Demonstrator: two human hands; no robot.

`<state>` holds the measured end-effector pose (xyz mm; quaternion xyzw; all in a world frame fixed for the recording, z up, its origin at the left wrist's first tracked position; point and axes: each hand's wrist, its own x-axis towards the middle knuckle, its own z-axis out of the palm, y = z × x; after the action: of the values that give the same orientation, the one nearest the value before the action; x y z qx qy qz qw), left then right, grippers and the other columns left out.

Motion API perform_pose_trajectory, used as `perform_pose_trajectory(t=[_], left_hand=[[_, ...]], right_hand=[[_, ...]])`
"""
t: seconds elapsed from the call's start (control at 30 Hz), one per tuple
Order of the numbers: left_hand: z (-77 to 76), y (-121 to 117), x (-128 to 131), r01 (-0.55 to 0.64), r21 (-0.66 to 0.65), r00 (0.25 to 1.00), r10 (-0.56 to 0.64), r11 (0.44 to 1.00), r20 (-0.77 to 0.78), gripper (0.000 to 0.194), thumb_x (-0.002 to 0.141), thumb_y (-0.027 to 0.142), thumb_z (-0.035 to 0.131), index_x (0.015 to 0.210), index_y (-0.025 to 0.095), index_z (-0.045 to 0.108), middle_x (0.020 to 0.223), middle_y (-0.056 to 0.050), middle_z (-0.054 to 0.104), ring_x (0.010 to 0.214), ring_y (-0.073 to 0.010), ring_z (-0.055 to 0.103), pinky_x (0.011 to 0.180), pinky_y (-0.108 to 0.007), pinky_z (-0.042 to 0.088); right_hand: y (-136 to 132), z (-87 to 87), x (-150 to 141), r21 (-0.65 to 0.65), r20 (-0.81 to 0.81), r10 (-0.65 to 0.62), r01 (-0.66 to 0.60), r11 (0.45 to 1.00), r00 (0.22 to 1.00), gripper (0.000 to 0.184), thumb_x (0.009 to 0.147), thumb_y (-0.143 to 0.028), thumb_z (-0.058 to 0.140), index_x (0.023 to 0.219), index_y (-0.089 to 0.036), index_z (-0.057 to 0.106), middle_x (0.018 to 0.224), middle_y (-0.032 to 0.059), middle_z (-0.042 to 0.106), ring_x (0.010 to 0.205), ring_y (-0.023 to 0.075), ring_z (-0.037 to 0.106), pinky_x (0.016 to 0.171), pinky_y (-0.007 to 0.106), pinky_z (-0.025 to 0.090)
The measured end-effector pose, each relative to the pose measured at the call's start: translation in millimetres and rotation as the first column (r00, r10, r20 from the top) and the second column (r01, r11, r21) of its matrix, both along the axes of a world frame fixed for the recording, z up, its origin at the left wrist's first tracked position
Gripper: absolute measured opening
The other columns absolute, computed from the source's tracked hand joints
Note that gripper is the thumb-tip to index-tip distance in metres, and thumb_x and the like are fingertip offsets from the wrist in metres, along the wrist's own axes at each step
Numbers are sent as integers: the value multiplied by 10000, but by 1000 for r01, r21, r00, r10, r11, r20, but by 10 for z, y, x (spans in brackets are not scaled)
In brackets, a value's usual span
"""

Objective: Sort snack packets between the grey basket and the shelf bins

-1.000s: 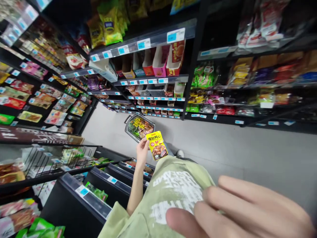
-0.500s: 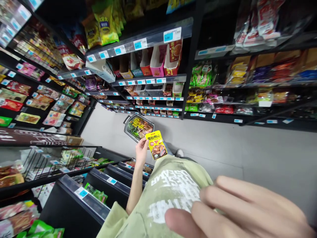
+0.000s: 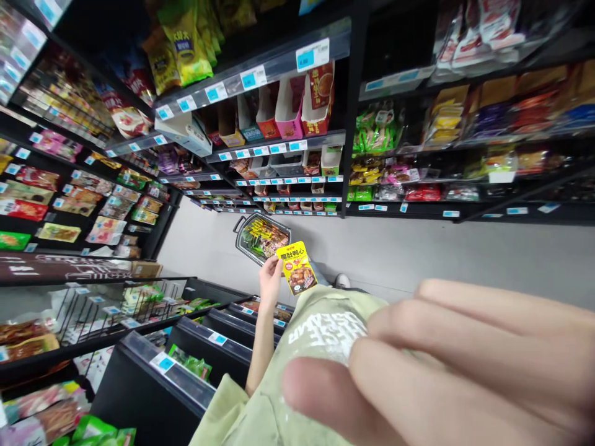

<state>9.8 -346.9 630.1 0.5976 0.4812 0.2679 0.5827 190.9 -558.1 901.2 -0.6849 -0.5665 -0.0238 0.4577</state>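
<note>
My left hand [image 3: 270, 279] is closed on the edge of a yellow food packet [image 3: 298, 270] with black lettering and a picture of a cooked dish. It holds the packet in front of my body, overlapping the near edge of a dark shopping basket [image 3: 238, 238]. Inside the basket lie green, yellow and reddish packages [image 3: 260, 231]. Very near the camera, my right hand [image 3: 446, 365] fills the lower right. Its fingers are loosely bent, with the thumb apart, and nothing shows between them.
Ahead stands a shelf rack [image 3: 346, 124] with snack bags, open display boxes [image 3: 290, 114] and price tags. More racks with hanging packets [image 3: 35, 192] line the left. Close on my left is a black tiered bin [image 3: 153, 396]. Grey floor [image 3: 395, 248] runs between.
My right hand has come nearer the camera and shifted up and left, looking larger. The left hand still holds the packet, slightly tilted. The view has shifted a little.
</note>
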Motion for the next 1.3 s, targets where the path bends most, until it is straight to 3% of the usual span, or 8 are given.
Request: perform_pose_trajectory(t=[0.27,0.43,0.57,0.67,0.8,0.93,1.1,1.3], left_hand=[[107,-44,24,12,-8,999,-12,1000,33,370,778,488,698,927,156,635,924,-92,713,785,-194,666,602,-252,515],[219,-47,23,-23,-22,996,25,1000,89,374,768,496,703,909,156,640,883,-67,706,747,-160,650,595,-227,502],[360,-48,68,-68,-34,983,73,997,166,354,767,479,709,920,165,650,913,-60,700,768,-156,648,596,-215,501],[442,-52,146,-96,-85,967,113,992,228,363,740,461,738,936,168,649,941,-60,699,780,-153,651,597,-205,500],[509,-81,288,-57,-148,952,99,987,290,367,734,436,755,953,165,637,954,-62,692,784,-143,649,598,-192,501],[531,-180,409,77,-170,955,-24,982,295,391,751,415,751,1028,173,619,976,-75,701,853,-165,665,625,-200,524],[483,-403,484,282,-219,934,-215,934,286,458,703,372,798,1058,154,609,936,-83,712,774,-193,698,658,-308,593],[409,-525,533,285,-230,934,-216,931,285,438,695,359,804,1022,145,605,872,-62,701,704,-181,697,649,-327,603]], right_hand=[[86,-231,-267,137,56,58,-65,988,997,189,868,-278,631,683,-248,648,503,-32,512,444,110,444,440,276,359],[416,-1071,-374,125,-47,243,-236,964,969,369,899,-257,603,562,-203,462,500,-59,465,465,84,408,492,261,317],[649,-1729,-190,-177,-467,-87,3,984,880,244,918,-372,555,739,-206,567,599,-20,573,524,110,481,563,255,395],[692,-2004,-86,-294,-616,-116,-91,951,780,306,908,-454,534,1033,-189,620,781,36,674,648,155,580,630,272,439],[669,-2235,-148,-232,-823,-5,-327,916,568,414,913,-549,476,835,-176,638,741,38,657,651,167,578,597,268,449],[720,-2418,-201,-111,-947,-50,-175,978,317,450,822,-618,586,717,-180,586,627,2,576,522,134,504,460,240,411],[777,-2487,-72,-50,-968,-74,105,993,241,426,787,-608,646,727,-187,617,607,-16,530,493,108,443,417,221,385],[732,-2510,-17,-47,-975,-82,168,985,209,403,794,-591,650,762,-190,634,628,-10,560,497,103,443,419,215,380]])
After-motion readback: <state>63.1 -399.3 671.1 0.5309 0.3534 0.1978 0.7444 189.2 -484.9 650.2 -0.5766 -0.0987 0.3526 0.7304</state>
